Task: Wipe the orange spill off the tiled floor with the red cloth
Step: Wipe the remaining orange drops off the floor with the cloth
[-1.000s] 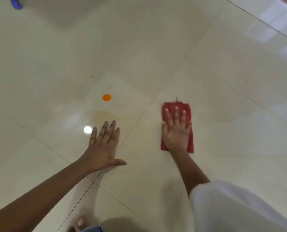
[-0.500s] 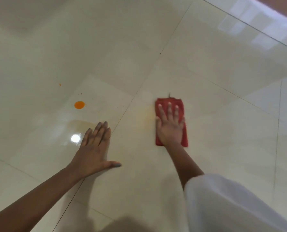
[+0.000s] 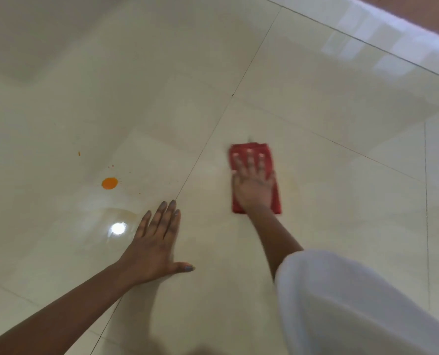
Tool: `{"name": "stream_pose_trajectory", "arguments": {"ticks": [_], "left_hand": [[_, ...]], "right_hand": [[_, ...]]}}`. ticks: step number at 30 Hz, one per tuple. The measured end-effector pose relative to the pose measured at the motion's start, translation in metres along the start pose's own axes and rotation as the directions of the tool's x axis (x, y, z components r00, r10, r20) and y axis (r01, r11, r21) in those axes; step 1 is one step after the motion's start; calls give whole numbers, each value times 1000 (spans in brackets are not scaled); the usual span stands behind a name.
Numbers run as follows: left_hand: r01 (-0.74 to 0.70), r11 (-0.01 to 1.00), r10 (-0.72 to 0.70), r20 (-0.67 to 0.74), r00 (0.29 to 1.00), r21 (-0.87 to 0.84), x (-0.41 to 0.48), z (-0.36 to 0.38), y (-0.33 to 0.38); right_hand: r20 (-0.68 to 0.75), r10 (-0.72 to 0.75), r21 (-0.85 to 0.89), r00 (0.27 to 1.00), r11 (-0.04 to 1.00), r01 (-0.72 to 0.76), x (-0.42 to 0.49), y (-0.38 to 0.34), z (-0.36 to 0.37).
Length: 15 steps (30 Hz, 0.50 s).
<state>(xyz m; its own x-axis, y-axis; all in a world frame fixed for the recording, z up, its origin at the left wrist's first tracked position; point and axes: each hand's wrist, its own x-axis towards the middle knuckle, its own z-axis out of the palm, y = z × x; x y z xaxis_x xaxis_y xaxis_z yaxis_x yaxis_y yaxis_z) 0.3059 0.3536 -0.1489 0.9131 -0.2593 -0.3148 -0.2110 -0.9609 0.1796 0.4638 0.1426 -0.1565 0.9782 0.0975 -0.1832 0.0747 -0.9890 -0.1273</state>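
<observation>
A folded red cloth (image 3: 272, 160) lies flat on the cream tiled floor (image 3: 315, 124), right of centre. My right hand (image 3: 251, 184) presses on it with straight, spread fingers and covers most of its middle. A round orange spill (image 3: 109, 183) sits to the left, with small orange specks (image 3: 79, 153) scattered beyond it. A faint orange smear ring (image 3: 126, 212) shows just below the spot. My left hand (image 3: 157, 244) rests flat on the floor between the spill and the cloth, fingers straight and thumb out.
A white garment (image 3: 354, 303) over my leg fills the lower right. A bright light reflection (image 3: 117, 228) glares on the tile beside my left hand. Dark grout lines cross the floor, and a brownish strip (image 3: 418, 16) borders the far top right.
The camera view has shifted, so the spill sits further left. My right hand with the cloth has slid slightly on the floor. My left hand stays planted.
</observation>
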Motion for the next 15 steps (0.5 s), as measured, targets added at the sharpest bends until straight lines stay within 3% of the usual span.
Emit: {"name": "stream_pose_trajectory", "arguments": {"ticks": [3,5,9,12,15], "left_hand": [[-7,1000,7,-5,1000,11,-1,-3,0],[-2,1000,2,14,1000,4,-2,-5,1],[-8,999,9,9,1000,-47,2,1,-4],[-11,997,10,-6,1000,-80,1,3,-15],[100,989,-108,-77,991,-105,-18,-1,-37]], "right_hand": [[27,-341,10,940,940,341,-49,-52,21],[-14,-429,17,903,903,429,-98,-42,30],[-70,-218,7,973,976,219,-92,8,17],[0,-56,-8,998,998,56,-34,-10,4],[40,-258,-11,965,966,259,-49,-63,19]]}}
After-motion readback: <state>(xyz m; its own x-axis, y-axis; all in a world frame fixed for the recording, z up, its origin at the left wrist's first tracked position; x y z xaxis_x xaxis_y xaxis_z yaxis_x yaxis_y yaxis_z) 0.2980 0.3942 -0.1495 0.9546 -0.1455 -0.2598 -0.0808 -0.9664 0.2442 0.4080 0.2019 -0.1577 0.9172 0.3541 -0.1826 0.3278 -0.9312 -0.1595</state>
